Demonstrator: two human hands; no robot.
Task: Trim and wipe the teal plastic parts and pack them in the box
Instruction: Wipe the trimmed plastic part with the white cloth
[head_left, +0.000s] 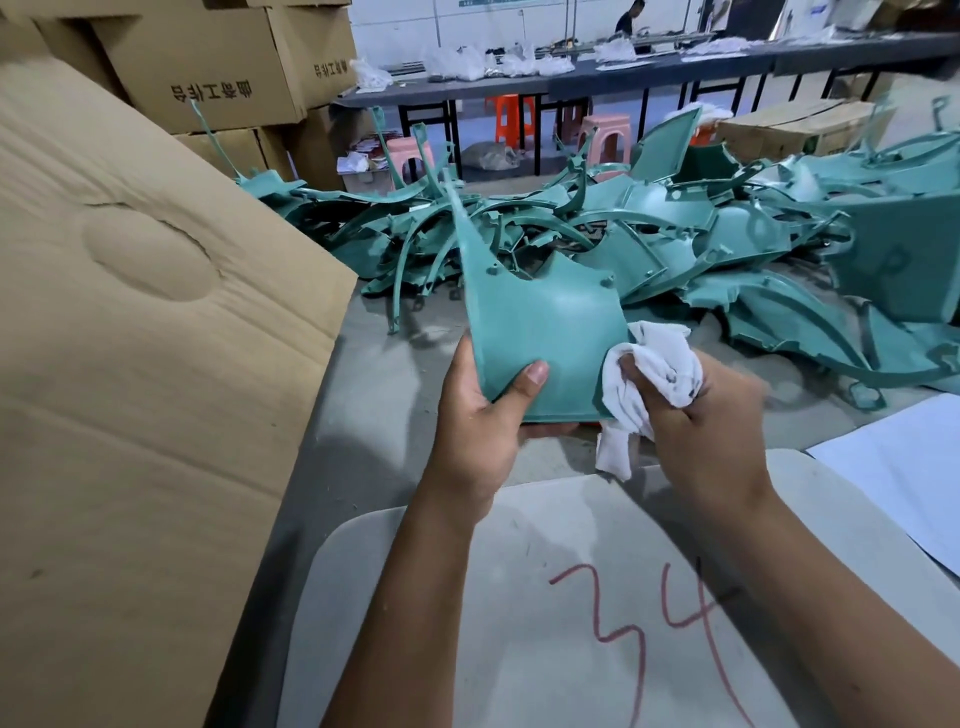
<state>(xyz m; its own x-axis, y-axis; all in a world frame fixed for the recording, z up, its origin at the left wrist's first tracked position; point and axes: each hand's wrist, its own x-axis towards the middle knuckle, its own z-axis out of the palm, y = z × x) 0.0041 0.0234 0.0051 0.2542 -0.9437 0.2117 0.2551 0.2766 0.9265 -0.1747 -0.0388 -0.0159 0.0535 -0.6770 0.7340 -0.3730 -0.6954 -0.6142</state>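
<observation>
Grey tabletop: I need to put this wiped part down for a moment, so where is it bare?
Bare grey table lies between the cardboard flap and the held teal part, nearer than the teal pile. The white board marked 34 is bare too. Farther back and right it is crowded.

factory workshop | stacked cartons (218, 57) | teal parts heap (649, 244) | long workbench (649, 70)

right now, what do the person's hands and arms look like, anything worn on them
Both arms are bare up to the frame's edge: no sleeves show. The left hand and right hand wear no gloves, and no rings, watch or wristbands are visible. The left thumbnail is short and unpainted.
</observation>
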